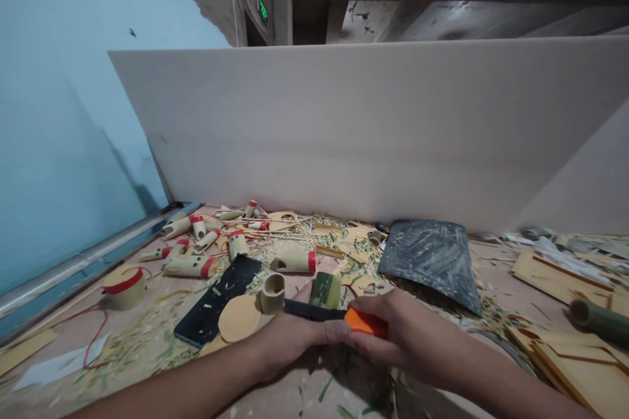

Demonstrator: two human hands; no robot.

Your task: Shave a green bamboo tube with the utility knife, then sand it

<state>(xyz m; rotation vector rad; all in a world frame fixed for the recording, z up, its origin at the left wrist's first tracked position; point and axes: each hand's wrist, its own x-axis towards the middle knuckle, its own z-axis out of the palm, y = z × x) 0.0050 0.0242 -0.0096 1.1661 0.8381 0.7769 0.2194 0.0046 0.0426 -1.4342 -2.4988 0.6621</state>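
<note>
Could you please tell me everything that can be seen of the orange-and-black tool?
The orange-and-black tool has a bright orange section, plastic by its look, gripped in the right hand, and a long, narrow dark section reaching left. It runs nearly level across the view, in front of the green bamboo piece, its dark end near the short bamboo ring. The left hand has its thumb at the dark section's lower edge. Whether it touches the bamboo is unclear.
</note>
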